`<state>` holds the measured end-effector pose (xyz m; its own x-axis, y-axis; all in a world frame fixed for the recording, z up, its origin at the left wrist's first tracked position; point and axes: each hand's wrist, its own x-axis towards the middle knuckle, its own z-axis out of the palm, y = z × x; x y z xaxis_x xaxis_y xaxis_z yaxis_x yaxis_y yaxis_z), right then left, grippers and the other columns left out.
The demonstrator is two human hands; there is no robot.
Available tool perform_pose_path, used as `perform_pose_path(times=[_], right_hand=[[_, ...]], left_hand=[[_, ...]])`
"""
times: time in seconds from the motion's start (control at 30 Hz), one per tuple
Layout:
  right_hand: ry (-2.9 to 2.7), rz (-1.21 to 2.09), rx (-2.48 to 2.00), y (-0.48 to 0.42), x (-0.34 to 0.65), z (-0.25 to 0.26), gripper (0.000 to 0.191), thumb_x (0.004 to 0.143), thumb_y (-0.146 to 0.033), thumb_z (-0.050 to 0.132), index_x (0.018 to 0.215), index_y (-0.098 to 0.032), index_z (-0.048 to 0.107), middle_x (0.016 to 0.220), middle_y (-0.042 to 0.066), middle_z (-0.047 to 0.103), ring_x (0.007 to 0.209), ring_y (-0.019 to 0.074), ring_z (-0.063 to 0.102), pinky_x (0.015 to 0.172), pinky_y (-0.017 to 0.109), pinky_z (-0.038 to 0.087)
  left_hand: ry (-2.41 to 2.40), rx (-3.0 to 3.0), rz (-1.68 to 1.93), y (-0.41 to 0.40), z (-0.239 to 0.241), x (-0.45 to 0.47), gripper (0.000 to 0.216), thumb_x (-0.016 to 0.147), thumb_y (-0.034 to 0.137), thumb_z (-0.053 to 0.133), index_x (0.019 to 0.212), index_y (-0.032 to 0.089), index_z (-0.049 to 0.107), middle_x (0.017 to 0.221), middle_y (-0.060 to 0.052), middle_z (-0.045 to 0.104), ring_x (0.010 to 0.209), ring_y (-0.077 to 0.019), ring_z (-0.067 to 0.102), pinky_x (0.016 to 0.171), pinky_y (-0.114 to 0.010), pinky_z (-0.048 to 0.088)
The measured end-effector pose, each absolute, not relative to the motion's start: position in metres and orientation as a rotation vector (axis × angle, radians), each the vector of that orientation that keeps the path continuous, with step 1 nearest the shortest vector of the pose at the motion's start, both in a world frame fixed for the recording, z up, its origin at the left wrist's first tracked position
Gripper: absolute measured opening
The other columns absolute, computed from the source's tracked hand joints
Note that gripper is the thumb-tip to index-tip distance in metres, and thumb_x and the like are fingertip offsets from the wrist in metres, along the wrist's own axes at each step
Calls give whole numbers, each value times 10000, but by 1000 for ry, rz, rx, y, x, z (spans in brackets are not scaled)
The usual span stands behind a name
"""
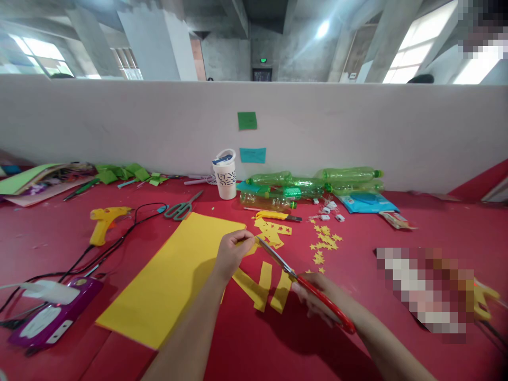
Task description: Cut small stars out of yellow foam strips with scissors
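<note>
My left hand (234, 253) is closed in a pinch on a small piece of yellow paper (253, 247), mostly hidden by the fingers. My right hand (317, 297) grips the red handles of a pair of scissors (282, 263). Their blade tips reach the paper beside my left fingertips; whether they cut into it I cannot tell. Under my left forearm lies a large yellow sheet (174, 270). Yellow strips (265, 278) rest between my hands. Beyond them are yellow scraps with star-shaped holes (273, 230) and a scatter of small yellow stars (325, 238).
A yellow utility knife (273, 215), grey scissors (180, 209), a white cup (225, 177) and green bottles (305, 185) lie or stand towards the white partition (159, 121). At left are a yellow glue gun (105, 222), its cable and a purple power strip (59, 315).
</note>
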<state>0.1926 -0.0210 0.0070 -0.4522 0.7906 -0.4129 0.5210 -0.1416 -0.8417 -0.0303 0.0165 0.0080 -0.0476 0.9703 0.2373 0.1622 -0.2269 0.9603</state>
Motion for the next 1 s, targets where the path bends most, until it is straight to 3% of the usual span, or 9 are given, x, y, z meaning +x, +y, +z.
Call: perform_pose_path(times=[0.13,0.3,0.47,0.53,0.73,0.9,1.0], right_hand=[[-1834,1695,-1378,-21,196,4,396,769,-541,459,643,-166,456,399,-76,428,275,48,389,313,150,342],[-1601,1820,-1113,-22,192,-2,439,799,-583,356,644,-181,438,346,-108,342,263,49,357,491,227,472],[-1511,1864,-1028,-21,187,-4,485,786,-637,273,674,-192,431,339,-104,359,245,57,353,537,266,488],[-1512,1840,-1046,-21,187,-2,447,800,-599,314,664,-189,429,332,-107,356,250,55,345,559,273,491],[-1598,1728,-1193,-27,188,5,386,776,-550,447,633,-194,404,355,-116,309,267,48,322,470,216,445],[-1672,1634,-1255,-27,187,0,374,777,-525,477,647,-179,425,378,-113,306,285,37,316,361,159,353],[-1672,1618,-1309,-26,186,1,381,766,-537,483,654,-177,423,395,-104,333,293,42,339,316,146,313]], left_hand=[[1190,1344,1409,16,9,-29,170,712,284,539,629,144,587,553,12,476,511,-86,417,490,-204,340],[1103,970,1507,22,-3,-32,315,748,416,445,879,157,567,526,29,489,405,-85,429,373,-197,320],[1075,1162,982,17,-10,-19,179,644,302,598,732,151,556,512,28,520,419,-75,455,413,-191,354],[1014,1240,909,12,-6,-10,196,679,349,578,696,157,542,478,41,489,384,-69,425,393,-190,331],[1013,1165,1235,6,3,-2,283,783,376,444,694,142,576,515,16,505,434,-83,448,444,-216,358],[949,1192,1361,6,5,-9,177,744,266,510,653,133,582,558,-7,545,482,-105,487,493,-245,405],[975,1204,1349,3,11,-5,234,756,298,513,602,132,569,549,-12,550,481,-106,499,503,-247,418]])
